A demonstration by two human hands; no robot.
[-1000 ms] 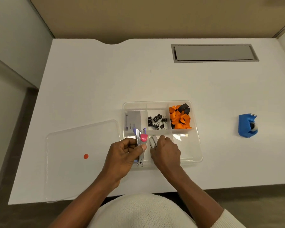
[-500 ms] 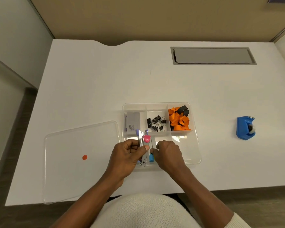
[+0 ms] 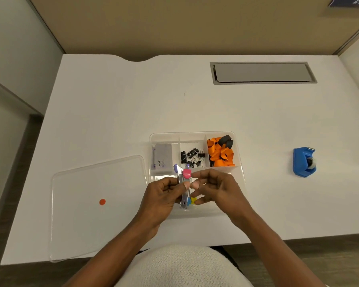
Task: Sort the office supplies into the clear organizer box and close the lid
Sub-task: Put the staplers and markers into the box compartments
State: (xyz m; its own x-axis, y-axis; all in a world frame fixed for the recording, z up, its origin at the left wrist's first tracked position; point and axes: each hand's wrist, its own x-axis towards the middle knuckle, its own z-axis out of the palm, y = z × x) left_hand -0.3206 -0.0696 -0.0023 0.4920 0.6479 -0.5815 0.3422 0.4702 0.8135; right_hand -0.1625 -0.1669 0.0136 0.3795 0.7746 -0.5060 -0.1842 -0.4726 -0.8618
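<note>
Left hand (image 3: 164, 195) grip pinches a bundle of small metal clippers (image 3: 184, 183) over the near compartment of the clear organizer box (image 3: 241, 183); right hand (image 3: 216, 189) beside, fingers loosely spread, holding nothing. Clippers look light, stiff, slick, best held mid-shaft. Lid (image 3: 95, 204) lies left on the bench (image 3: 112, 112), blue tape dispenser (image 3: 304, 162) well right

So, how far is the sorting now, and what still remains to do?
Partly done. The organizer box already holds a small grey box, black binder clips and orange pieces in its back compartments. In hand: the left hand grips a bundle of metal tools with coloured tips over the front compartment; the right hand is open beside it. Left: the blue tape dispenser sits outside, and the lid lies off.
</note>
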